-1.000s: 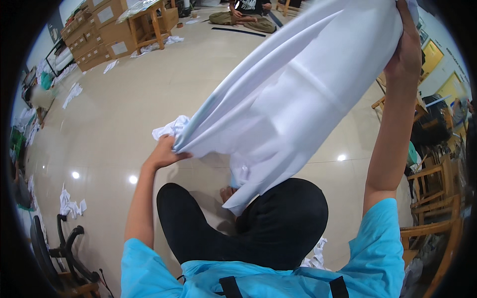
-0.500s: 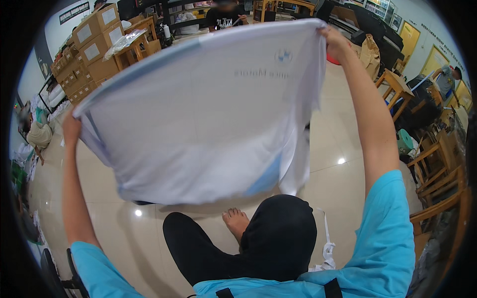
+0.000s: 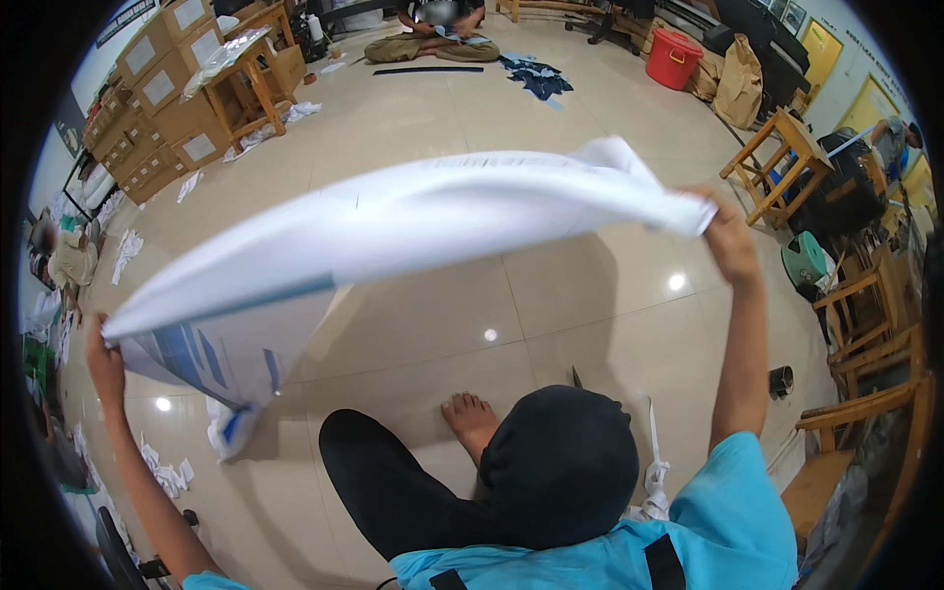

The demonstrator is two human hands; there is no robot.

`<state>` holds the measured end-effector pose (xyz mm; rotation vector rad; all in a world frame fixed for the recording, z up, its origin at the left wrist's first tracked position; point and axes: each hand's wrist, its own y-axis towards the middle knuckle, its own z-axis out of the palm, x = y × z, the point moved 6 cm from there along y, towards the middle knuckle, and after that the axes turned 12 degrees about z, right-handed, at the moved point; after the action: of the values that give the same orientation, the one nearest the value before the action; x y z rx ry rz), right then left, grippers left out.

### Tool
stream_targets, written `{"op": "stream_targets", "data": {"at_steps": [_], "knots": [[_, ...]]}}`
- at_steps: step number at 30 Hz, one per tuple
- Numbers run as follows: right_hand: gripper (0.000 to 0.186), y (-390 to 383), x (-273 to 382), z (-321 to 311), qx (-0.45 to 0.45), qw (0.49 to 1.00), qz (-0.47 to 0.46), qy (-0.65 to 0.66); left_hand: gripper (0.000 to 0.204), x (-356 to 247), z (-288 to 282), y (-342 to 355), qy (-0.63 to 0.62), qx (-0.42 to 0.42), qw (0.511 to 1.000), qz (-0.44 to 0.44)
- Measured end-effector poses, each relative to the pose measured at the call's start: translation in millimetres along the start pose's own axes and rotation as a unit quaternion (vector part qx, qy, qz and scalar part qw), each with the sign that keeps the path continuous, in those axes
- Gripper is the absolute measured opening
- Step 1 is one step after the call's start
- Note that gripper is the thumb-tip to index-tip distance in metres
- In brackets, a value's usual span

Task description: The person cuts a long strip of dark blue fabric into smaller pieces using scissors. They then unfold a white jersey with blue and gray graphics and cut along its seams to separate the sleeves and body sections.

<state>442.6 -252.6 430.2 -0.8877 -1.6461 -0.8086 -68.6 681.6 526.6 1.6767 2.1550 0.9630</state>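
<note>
A wide white cloth [image 3: 413,221] with blue printed bands and pale lettering billows in the air, stretched between my two hands. At the far left, my left hand [image 3: 105,366] is closed on one corner. My right hand [image 3: 732,244] grips the opposite end, where the fabric is bunched. The middle of the cloth arches upward, while a blue-striped part [image 3: 221,359] hangs down near my left hand. Below it are my bare foot [image 3: 470,421] and bent knees in black trousers. Motion blurs parts of the fabric.
A person [image 3: 433,39] sits cross-legged on the tiled floor ahead, near dark blue fabric pieces [image 3: 536,77]. Boxes [image 3: 162,88] stand far left; a red bucket [image 3: 675,59] and wooden stool [image 3: 782,162] are at right. White scraps [image 3: 654,477] lie beside my right knee.
Both hands have come down and farther apart, holding the cloth. It has swung from an upright spread into a billowing arch, showing the floor and the seated person beyond.
</note>
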Motion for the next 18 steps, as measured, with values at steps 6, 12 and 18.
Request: {"op": "stream_targets", "data": {"at_steps": [6,12,18], "knots": [[0.066,-27,-105,137,0.097,0.981,-0.012,-0.165,0.046,-60,93,-105,-0.07,0.084,0.992,-0.069],[0.061,-49,-208,226,0.145,0.97,0.015,-0.197,0.051,-77,196,-223,0.02,0.321,0.919,-0.229],[0.064,-58,-283,296,0.068,0.967,0.063,-0.238,0.074,-148,234,-294,-0.12,0.188,0.961,-0.161]]}}
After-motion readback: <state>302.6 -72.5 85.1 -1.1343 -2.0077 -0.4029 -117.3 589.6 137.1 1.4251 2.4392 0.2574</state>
